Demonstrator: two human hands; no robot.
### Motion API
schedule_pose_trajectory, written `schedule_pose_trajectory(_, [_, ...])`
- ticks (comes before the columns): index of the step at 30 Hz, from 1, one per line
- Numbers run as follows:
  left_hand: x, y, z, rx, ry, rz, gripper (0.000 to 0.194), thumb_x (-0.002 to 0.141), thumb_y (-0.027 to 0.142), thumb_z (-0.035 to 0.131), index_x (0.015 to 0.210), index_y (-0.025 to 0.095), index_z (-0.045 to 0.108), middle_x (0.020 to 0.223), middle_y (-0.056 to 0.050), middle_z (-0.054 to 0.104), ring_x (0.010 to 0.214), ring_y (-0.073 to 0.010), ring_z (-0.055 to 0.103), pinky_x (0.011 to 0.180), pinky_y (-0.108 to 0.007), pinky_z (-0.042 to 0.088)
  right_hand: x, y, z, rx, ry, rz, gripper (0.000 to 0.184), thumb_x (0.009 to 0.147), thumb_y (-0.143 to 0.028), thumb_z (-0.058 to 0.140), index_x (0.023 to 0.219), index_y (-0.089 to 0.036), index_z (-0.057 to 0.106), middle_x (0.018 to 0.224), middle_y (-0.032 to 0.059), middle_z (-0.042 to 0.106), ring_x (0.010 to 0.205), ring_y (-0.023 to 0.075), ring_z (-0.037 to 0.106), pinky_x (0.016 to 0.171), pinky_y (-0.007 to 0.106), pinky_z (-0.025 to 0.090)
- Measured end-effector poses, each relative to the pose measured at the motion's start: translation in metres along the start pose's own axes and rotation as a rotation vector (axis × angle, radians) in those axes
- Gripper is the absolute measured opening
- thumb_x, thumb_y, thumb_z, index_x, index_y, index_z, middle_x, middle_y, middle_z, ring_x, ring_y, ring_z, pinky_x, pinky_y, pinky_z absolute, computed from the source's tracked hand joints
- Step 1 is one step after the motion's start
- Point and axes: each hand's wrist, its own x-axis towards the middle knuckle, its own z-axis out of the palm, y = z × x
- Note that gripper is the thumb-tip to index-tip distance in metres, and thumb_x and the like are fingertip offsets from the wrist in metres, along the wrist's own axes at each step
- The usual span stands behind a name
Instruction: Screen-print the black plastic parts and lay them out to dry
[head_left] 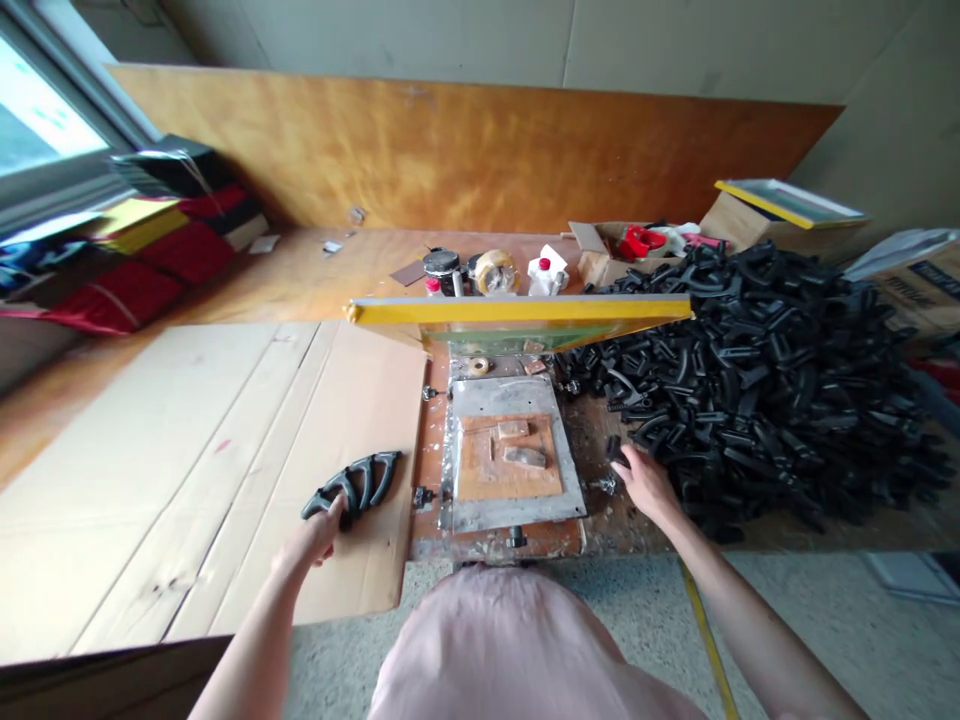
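My left hand (319, 535) is over the cardboard sheet, its fingers closed on the end of one of several black curved plastic parts (366, 482) lying side by side there. Its grip is partly hidden. My right hand (645, 482) pinches a black plastic part (614, 449) beside the big heap of similar black parts (765, 370). Between the hands, a grey metal plate (513, 400) carries a brown board with small blocks (525, 457) on it. Above the plate's far side stands a raised yellow-edged screen frame (525, 311).
A flat cardboard sheet (225, 430) covers the table's left. Black adjusting knobs (516, 537) surround the plate. Behind the frame stand a tape roll (496, 272), a dark jar (441, 265) and a red-capped bottle (545, 275). Open cartons (600, 262) sit behind the heap.
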Motion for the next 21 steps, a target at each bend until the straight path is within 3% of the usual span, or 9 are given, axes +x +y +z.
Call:
schedule_pose_trajectory(2, [-0.001,0.015,-0.012,0.120,-0.046,-0.027,0.045,0.073,0.064,0.051,0.064,0.021,0.054,0.032,0.000,0.041,0.035,-0.0248,0.050,0.045,-0.034,0.041,0.017,-0.047,0.005,0.305,-0.058,-0.116,0.025,0.091,-0.034,0.052,0.114,-0.023,0.052,0.102,0.0074,0.066,0.092,0.0221,0.063,0.080,0.034,0.048])
schedule_pose_trajectory(4, [-0.003,0.034,-0.018,0.156,-0.062,0.053,0.047,0.077,0.065,0.047,0.061,0.021,0.054,0.035,-0.002,0.045,0.037,-0.0226,0.051,0.047,-0.032,0.041,0.033,-0.093,0.012,0.481,-0.131,-0.253,0.027,0.090,-0.038,0.057,0.111,-0.022,0.050,0.099,0.0032,0.065,0.087,0.0188,0.063,0.076,0.030,0.048])
schedule_pose_trajectory(6, [-0.004,0.060,-0.018,0.077,-0.049,0.189,0.050,0.080,0.065,0.043,0.068,0.019,0.057,0.043,-0.003,0.052,0.041,-0.0205,0.053,0.048,-0.030,0.042,0.047,-0.131,0.020,0.457,-0.194,-0.366,0.016,0.090,-0.034,0.058,0.098,-0.021,0.053,0.094,0.0011,0.064,0.084,0.0167,0.062,0.075,0.028,0.047])
schedule_pose_trajectory(8, [-0.008,0.090,-0.015,-0.034,-0.034,0.291,0.054,0.082,0.068,0.040,0.082,0.019,0.061,0.052,-0.001,0.058,0.047,-0.0183,0.056,0.049,-0.028,0.044,0.059,-0.155,0.027,0.276,-0.203,-0.417,0.012,0.093,-0.031,0.056,0.089,-0.020,0.053,0.095,0.0035,0.063,0.085,0.0172,0.061,0.075,0.028,0.045])
schedule_pose_trajectory(11, [-0.023,0.140,-0.016,-0.201,-0.015,0.444,0.060,0.082,0.073,0.041,0.094,0.018,0.063,0.057,0.001,0.059,0.049,-0.0145,0.056,0.051,-0.024,0.045,0.070,-0.169,0.032,-0.016,-0.125,-0.429,0.014,0.094,-0.032,0.056,0.094,-0.019,0.056,0.105,0.0106,0.062,0.094,0.0220,0.060,0.079,0.032,0.046])
schedule_pose_trajectory(13, [-0.040,0.173,-0.023,-0.369,0.008,0.561,0.061,0.081,0.073,0.046,0.099,0.017,0.064,0.057,0.001,0.059,0.048,-0.0121,0.054,0.049,-0.022,0.045,0.072,-0.170,0.034,-0.086,-0.054,-0.453,0.015,0.093,-0.031,0.056,0.099,-0.018,0.058,0.109,0.0137,0.062,0.102,0.0259,0.058,0.085,0.036,0.046])
schedule_pose_trajectory(15, [-0.063,0.205,-0.032,-0.582,0.025,0.671,0.062,0.082,0.071,0.049,0.111,0.018,0.061,0.058,0.002,0.060,0.048,-0.0102,0.054,0.050,-0.021,0.045,0.070,-0.169,0.037,-0.059,0.013,-0.531,0.020,0.093,-0.024,0.054,0.111,-0.017,0.060,0.118,0.0152,0.062,0.116,0.0277,0.053,0.096,0.042,0.043])
schedule_pose_trajectory(18, [-0.096,0.245,-0.041,-0.864,-0.029,0.800,0.065,0.087,0.070,0.041,0.126,0.019,0.054,0.064,0.001,0.062,0.051,-0.0098,0.057,0.054,-0.021,0.048,0.061,-0.168,0.043,0.026,0.009,-0.748,0.040,0.094,-0.018,0.049,0.134,-0.018,0.052,0.140,0.0127,0.054,0.136,0.0266,0.039,0.112,0.052,0.029])
schedule_pose_trajectory(21, [-0.118,0.262,-0.038,-0.960,-0.151,0.860,0.066,0.090,0.069,0.032,0.124,0.019,0.056,0.064,-0.001,0.061,0.054,-0.0117,0.059,0.055,-0.023,0.050,0.045,-0.160,0.045,0.108,-0.080,-0.937,0.036,0.095,-0.028,0.053,0.129,-0.021,0.059,0.136,0.0089,0.059,0.138,0.0272,0.038,0.115,0.059,0.019])
